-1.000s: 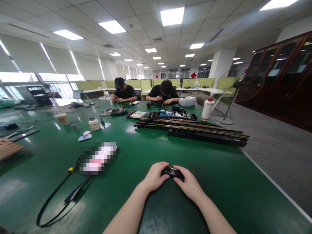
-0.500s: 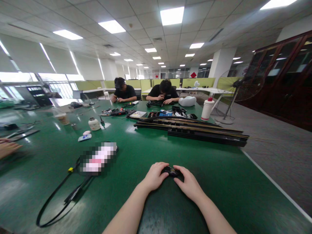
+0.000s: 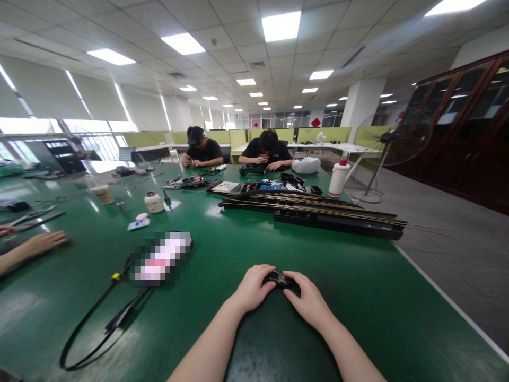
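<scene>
Between my hands, low over the green table [image 3: 222, 249], is a small black object [image 3: 281, 279] with a lighter, brassy patch on top; its exact kind is too small to make out. My left hand [image 3: 254, 286] grips its left end, thumb in front and fingers behind. On the opposite end, my right hand [image 3: 306, 297] holds it the same way. The fingertips cover both ends of the object. Left of my hands lies a phone [image 3: 163, 257], its screen blurred out, beside a looped black strap [image 3: 66, 339] with a yellow piece.
Long black bars with thin brass-coloured rods [image 3: 338, 217] lie across the table ahead. A white bottle [image 3: 339, 179], a jar [image 3: 153, 202] and scattered tools [image 3: 191, 183] stand farther back. A co-worker's hand [image 3: 45, 243] rests at the left; two people sit opposite.
At the left, the co-worker's hand has reached farther in over the table, and part of another hand shows behind it. My own hands and the black object look unchanged.
</scene>
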`<move>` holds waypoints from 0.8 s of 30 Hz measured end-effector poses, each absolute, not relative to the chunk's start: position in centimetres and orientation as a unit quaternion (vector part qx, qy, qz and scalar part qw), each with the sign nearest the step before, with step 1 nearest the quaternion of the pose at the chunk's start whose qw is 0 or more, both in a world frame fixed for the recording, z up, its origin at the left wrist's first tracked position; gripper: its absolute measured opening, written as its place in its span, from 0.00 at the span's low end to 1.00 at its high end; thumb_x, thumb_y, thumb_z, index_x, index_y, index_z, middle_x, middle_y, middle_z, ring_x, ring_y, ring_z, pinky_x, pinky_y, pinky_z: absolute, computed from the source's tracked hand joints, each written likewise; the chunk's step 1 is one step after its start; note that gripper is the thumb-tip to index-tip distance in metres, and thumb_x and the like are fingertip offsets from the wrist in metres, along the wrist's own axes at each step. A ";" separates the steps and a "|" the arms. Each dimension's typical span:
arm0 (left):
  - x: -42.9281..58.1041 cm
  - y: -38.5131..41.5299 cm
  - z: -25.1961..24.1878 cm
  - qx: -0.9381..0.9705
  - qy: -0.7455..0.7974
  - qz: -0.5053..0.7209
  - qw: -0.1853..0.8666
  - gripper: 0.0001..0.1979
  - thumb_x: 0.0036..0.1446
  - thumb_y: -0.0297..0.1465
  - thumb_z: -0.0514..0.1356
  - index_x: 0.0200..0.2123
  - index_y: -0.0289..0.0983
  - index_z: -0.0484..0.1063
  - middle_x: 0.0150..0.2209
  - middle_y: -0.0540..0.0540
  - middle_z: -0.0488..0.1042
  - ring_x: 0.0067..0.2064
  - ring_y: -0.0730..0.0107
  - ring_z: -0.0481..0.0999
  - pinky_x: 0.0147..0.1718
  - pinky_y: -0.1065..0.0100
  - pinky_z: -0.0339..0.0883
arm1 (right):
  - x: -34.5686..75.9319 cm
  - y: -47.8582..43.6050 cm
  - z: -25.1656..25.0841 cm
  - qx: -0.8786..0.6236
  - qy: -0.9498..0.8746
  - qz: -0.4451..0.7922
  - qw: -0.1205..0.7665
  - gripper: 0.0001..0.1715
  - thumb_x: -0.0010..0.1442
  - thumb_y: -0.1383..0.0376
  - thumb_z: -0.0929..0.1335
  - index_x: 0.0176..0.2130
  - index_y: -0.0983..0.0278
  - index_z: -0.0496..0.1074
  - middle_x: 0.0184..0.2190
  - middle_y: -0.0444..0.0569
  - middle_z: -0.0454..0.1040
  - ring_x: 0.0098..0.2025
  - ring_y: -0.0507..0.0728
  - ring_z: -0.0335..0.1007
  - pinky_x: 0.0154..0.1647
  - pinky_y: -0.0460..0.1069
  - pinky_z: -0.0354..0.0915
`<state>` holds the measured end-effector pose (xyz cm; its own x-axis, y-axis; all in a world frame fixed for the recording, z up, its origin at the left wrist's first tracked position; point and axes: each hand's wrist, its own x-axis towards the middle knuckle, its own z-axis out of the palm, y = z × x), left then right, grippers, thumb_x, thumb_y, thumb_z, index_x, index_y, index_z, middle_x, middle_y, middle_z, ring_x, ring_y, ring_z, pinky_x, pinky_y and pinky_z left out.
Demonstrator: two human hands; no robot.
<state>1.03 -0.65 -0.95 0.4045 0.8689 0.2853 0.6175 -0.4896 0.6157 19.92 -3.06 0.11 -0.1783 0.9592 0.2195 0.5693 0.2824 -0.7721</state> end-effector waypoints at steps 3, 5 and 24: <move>1.0 -0.6 -1.0 0.812 0.457 0.297 0.208 0.18 0.54 0.27 0.60 0.49 0.40 0.67 0.49 0.45 0.71 0.51 0.61 0.68 0.52 0.59 0.60 | 19.9 -3.1 0.2 -0.534 -0.716 0.273 0.356 0.21 0.50 0.65 0.66 0.46 0.64 0.71 0.47 0.53 0.73 0.50 0.60 0.67 0.54 0.56 0.60; 1.0 -0.6 -1.0 0.813 0.456 0.296 0.206 0.18 0.54 0.28 0.60 0.49 0.40 0.67 0.48 0.45 0.71 0.51 0.61 0.68 0.52 0.59 0.60 | 19.9 -3.1 0.2 -0.535 -0.715 0.273 0.357 0.20 0.51 0.64 0.66 0.45 0.63 0.71 0.47 0.52 0.73 0.50 0.60 0.67 0.54 0.56 0.61; 1.1 -0.7 -0.9 0.819 0.453 0.291 0.197 0.16 0.55 0.29 0.59 0.48 0.41 0.67 0.48 0.46 0.72 0.50 0.61 0.68 0.51 0.58 0.61 | 19.7 -3.2 0.5 -0.540 -0.727 0.256 0.339 0.17 0.53 0.62 0.65 0.44 0.62 0.72 0.46 0.52 0.74 0.50 0.59 0.67 0.54 0.55 0.60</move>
